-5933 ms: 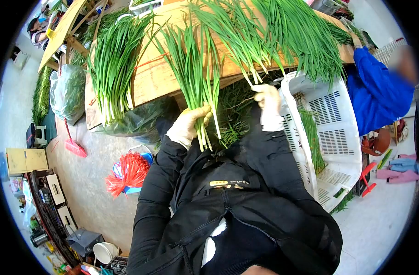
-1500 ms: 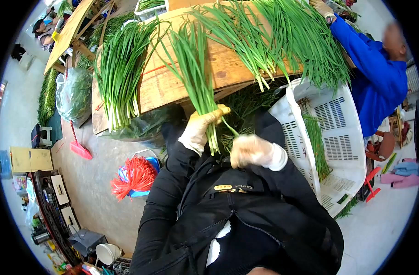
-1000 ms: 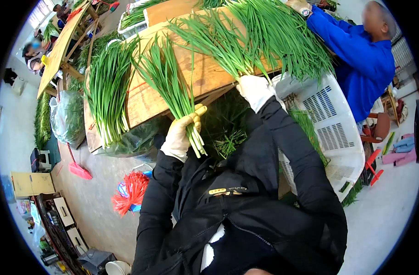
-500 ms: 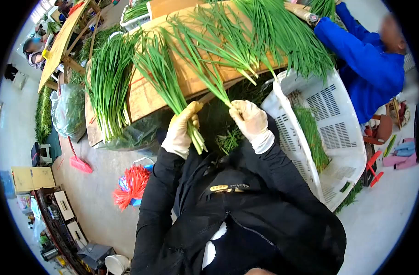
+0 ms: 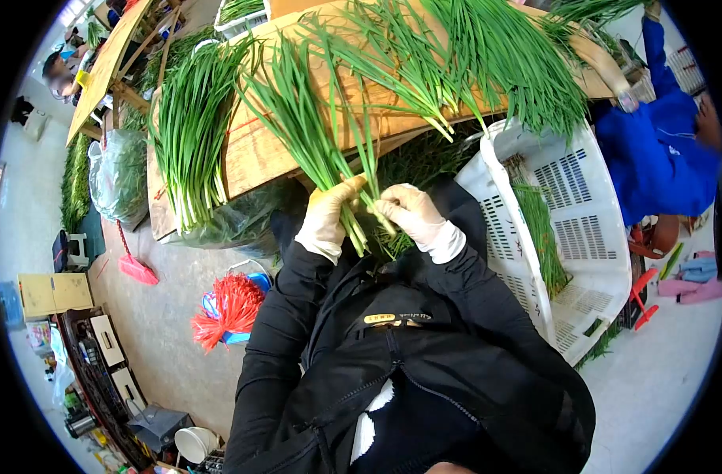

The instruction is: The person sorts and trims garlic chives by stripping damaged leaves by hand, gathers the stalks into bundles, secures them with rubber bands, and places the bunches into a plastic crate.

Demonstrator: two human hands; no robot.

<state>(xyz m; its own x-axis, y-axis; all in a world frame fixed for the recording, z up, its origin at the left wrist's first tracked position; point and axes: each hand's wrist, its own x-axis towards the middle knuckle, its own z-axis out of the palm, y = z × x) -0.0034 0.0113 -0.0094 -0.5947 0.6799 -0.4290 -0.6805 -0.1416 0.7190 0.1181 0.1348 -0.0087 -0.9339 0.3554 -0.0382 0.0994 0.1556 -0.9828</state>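
My gloved left hand (image 5: pixel 329 215) is closed around a bunch of garlic chives (image 5: pixel 297 118), whose pale stem ends stick out below the fist toward me. Close beside it, my gloved right hand (image 5: pixel 416 217) pinches a few thinner chive stalks (image 5: pixel 366 162) near their lower ends. These stalks lie against the held bunch, with their leaf tips over the table edge. On the wooden table (image 5: pixel 250 162), a thick bundle of chives (image 5: pixel 193 134) lies to the left. Looser chives (image 5: pixel 408 79) spread out beyond my right hand.
A white perforated plastic basket (image 5: pixel 582 237) with chives inside stands at my right. A person in blue sleeves (image 5: pixel 653 158) is beyond it, one arm over the table. On the floor at left are a bucket with red strips (image 5: pixel 230 308) and a pink brush (image 5: pixel 138 269).
My right hand has moved left and slightly down, bringing its few stalks against the bunch in my left hand. My left hand has shifted a little right. The person in blue has leaned away.
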